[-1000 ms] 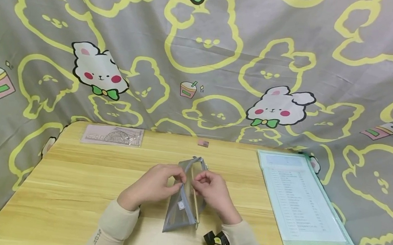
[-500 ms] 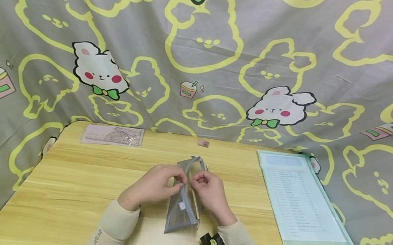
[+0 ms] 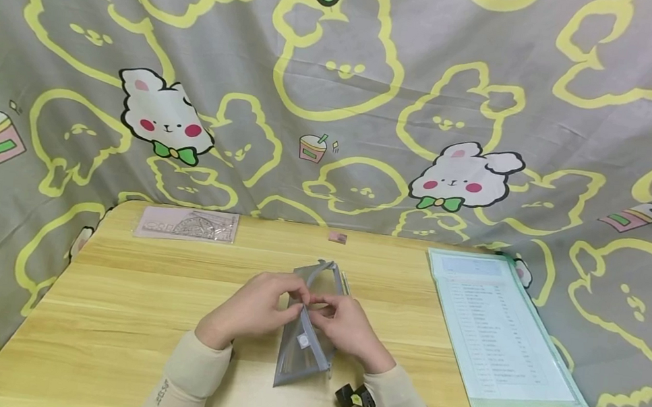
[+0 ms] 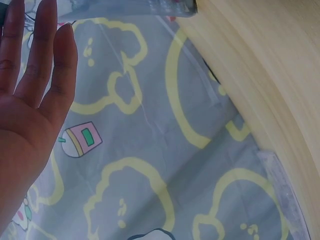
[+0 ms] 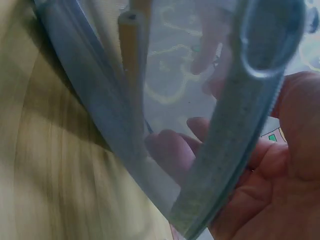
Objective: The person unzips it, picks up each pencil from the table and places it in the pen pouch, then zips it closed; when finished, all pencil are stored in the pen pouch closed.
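A grey see-through zip pencil pouch (image 3: 304, 354) stands on the table, its mouth parted. My left hand (image 3: 258, 306) pinches its left zip edge between thumb and forefinger; in the left wrist view, my left hand's other fingers (image 4: 37, 55) are stretched out. My right hand (image 3: 346, 325) is at the mouth, fingertips meeting the left hand's, and holds the zip edge. In the right wrist view, the right hand's fingertips (image 5: 172, 152) show through the clear side, and a wooden pencil (image 5: 131, 50) is seen at the pouch. The right fingertips' exact hold is partly hidden.
A flat clear packet with a ruler set (image 3: 186, 225) lies at the back left of the table. A small pinkish piece (image 3: 337, 237) lies at the back middle. On the right is a green-edged document folder (image 3: 506, 335) with a printed sheet. Patterned cloth (image 3: 337, 98) hangs behind.
My right hand has moved left across the pouch mouth to the left hand's fingertips. The gold-coloured stick along the opening is now mostly out of sight. My left hand has stayed put.
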Action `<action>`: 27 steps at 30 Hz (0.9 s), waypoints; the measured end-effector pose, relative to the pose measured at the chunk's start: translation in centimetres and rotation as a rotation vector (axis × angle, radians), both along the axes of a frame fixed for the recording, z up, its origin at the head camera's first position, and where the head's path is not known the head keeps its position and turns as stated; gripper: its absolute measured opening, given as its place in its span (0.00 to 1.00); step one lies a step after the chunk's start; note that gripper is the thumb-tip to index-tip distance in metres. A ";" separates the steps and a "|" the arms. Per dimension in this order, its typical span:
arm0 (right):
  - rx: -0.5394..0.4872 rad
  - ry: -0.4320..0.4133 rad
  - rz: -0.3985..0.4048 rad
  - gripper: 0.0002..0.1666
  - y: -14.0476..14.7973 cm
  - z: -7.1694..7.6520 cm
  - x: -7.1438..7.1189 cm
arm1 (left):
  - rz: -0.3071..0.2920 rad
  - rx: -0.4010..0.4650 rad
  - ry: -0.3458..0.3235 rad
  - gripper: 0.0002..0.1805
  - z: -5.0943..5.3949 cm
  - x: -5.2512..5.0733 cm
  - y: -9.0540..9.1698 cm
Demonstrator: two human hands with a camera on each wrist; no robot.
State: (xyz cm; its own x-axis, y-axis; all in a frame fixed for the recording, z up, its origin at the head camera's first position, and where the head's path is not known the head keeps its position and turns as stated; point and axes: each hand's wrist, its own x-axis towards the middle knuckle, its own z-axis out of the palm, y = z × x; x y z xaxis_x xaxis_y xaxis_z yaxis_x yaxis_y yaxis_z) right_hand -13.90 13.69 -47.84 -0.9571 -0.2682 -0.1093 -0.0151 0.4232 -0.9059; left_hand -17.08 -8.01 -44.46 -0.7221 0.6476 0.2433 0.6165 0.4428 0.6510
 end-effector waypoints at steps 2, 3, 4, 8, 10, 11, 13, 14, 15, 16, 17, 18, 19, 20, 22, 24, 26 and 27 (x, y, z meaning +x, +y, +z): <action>0.026 0.023 -0.018 0.18 0.3 0.1 -0.2 | 0.003 -0.002 -0.006 0.07 0.0 0.0 -0.1; 0.038 0.037 -0.036 0.18 0.6 0.2 -0.3 | 0.003 -0.001 -0.011 0.07 0.0 0.0 -0.1; 0.049 0.051 -0.061 0.17 0.9 0.3 -0.3 | 0.004 -0.003 -0.011 0.08 0.1 -0.1 -0.1; 0.111 0.120 -0.203 0.12 2.8 0.9 -0.8 | 0.010 0.001 -0.010 0.08 0.1 -0.2 -0.4; 0.160 0.149 -0.262 0.12 3.8 1.0 -1.1 | 0.018 -0.002 -0.010 0.09 0.1 -0.3 -0.5; 0.196 0.170 -0.281 0.13 4.3 0.9 -1.2 | 0.022 -0.004 -0.010 0.09 0.1 -0.3 -0.6; 0.279 0.209 -0.287 0.17 5.1 0.7 -1.4 | 0.026 -0.006 -0.015 0.09 0.1 -0.4 -0.6; 0.321 0.230 -0.280 0.19 5.3 0.4 -1.5 | 0.028 -0.008 -0.015 0.08 0.1 -0.4 -0.7; 0.357 0.245 -0.267 0.23 5.5 0.2 -1.6 | 0.028 -0.009 -0.016 0.08 0.1 -0.4 -0.7; 0.390 0.256 -0.249 0.26 5.6 0.0 -1.7 | 0.027 -0.008 -0.016 0.08 0.1 -0.4 -0.7; 0.419 0.263 -0.232 0.28 5.7 -0.3 -1.7 | 0.027 -0.007 -0.017 0.08 0.0 -0.3 -0.8; 0.444 0.270 -0.215 0.31 5.7 -0.6 -1.8 | 0.028 -0.006 -0.019 0.08 0.0 -0.3 -0.8; 0.460 0.269 -0.199 0.33 5.6 -0.9 -1.8 | 0.027 -0.003 -0.019 0.08 0.0 -0.3 -0.8; 0.470 0.261 -0.183 0.35 5.5 -1.1 -1.8 | 0.027 -0.002 -0.020 0.08 0.0 -0.3 -0.8; 0.489 0.250 -0.164 0.37 5.3 -1.7 -1.9 | 0.027 0.003 -0.022 0.08 -0.1 -0.3 -0.9; 0.507 0.256 -0.161 0.38 5.0 -2.2 -1.9 | 0.024 0.009 -0.023 0.07 -0.1 -0.3 -0.9; 0.521 0.262 -0.171 0.37 4.6 -2.5 -1.9 | 0.021 0.012 -0.022 0.07 -0.2 -0.4 -0.8; 0.532 0.269 -0.179 0.36 4.5 -2.7 -1.9 | 0.020 0.014 -0.022 0.07 -0.2 -0.4 -0.8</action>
State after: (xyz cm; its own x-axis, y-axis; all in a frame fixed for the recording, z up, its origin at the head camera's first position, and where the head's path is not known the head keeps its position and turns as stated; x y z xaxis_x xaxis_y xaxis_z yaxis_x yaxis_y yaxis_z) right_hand -15.77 18.18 -50.54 -0.9948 -0.0760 0.0677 -0.1007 0.8325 -0.5448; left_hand -17.45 -8.82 -44.65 -0.7399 0.6300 0.2359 0.5931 0.4455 0.6707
